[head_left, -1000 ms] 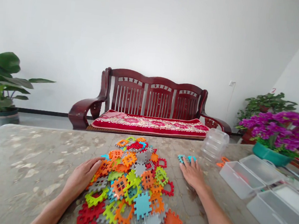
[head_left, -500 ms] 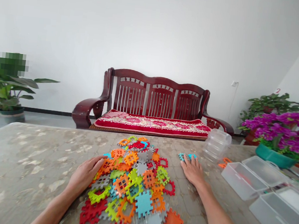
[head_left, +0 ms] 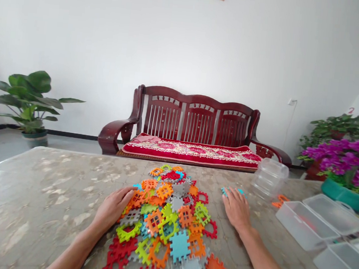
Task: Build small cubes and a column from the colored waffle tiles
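Observation:
A heap of interlocking plastic puzzle tiles [head_left: 179,246] in orange, green, red, grey and blue runs down the middle of the table [head_left: 47,197]. Many are notched squares, some with window-like or round cut-outs. My left hand [head_left: 115,204] rests palm down at the heap's left edge, its fingertips against the orange tiles [head_left: 136,199]. On the right, apart from the heap, my right hand [head_left: 236,207] lies flat with fingers spread. Its fingertips partly cover small blue tiles [head_left: 241,192]. Neither hand grips anything.
Clear plastic containers [head_left: 270,178] stand at the back right, near loose orange pieces [head_left: 280,200]. Open translucent boxes [head_left: 306,227] sit at the right edge, beside purple flowers in a teal pot [head_left: 348,195]. Behind the table is a wooden bench [head_left: 196,127].
The view has turned slightly left, so everything appears shifted right. My right fingers cover a little more of the blue tiles. My left hand keeps its place against the heap.

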Available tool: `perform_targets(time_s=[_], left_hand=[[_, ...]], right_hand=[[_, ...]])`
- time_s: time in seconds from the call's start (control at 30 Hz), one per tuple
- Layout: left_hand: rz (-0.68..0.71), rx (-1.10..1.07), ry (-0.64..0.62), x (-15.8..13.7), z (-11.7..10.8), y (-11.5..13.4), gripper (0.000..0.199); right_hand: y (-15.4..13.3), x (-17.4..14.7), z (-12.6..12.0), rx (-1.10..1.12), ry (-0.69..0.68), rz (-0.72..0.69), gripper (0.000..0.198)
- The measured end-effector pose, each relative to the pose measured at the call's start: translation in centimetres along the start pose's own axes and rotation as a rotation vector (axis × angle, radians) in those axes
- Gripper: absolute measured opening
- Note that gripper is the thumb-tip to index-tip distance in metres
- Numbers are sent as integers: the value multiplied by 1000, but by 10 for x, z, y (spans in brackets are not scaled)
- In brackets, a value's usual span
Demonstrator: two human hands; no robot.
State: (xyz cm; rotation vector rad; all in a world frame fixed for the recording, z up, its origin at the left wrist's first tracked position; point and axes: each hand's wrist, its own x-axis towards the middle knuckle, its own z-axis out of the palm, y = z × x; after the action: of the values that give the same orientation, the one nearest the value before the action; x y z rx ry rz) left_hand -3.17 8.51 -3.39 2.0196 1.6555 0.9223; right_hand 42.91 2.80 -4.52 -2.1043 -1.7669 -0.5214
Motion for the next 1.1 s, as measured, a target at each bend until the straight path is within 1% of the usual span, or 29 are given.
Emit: perform_targets(time_s=[0.1,0.2,0.27,0.37,0.43,0.57,0.67,0.77,0.87,0.9,1.0,1.1], left_hand=[[9,8,-8,0,0,0,50],[5,17,-9,-1,-1,0,50],[2,22,-15,-1,-1,-1,51],[-7,24,-33,-2,-1,0,52],[-9,16,-41,-3,-2,2,52],[-1,3,-44,-4,-4,8,51],[6,-2,-36,-5,-6,10,49],[9,3,-28,-6,-6,10,48],[13,9,-19,-5,-6,10,48],[15,9,-18,-5,-5,10,48],[18,4,-18,-6,-5,11,48],[19,4,-13,-6,-5,11,48]], right_hand=[[-7,2,5,146,50,-53,42],[-24,9,6,330,70,-66,40],[-41,19,3,457,43,-76,38],[-74,43,-4,606,-77,-87,35],[-97,63,-9,635,-201,-89,35],[-139,98,-9,610,-258,-101,31],[-158,112,-5,585,-304,-67,32],[-167,117,-1,573,-348,-16,20],[-168,116,5,591,-374,42,4],[-168,116,7,609,-373,60,2],[-163,116,12,699,-338,96,9],[-150,114,12,806,-265,112,17]])
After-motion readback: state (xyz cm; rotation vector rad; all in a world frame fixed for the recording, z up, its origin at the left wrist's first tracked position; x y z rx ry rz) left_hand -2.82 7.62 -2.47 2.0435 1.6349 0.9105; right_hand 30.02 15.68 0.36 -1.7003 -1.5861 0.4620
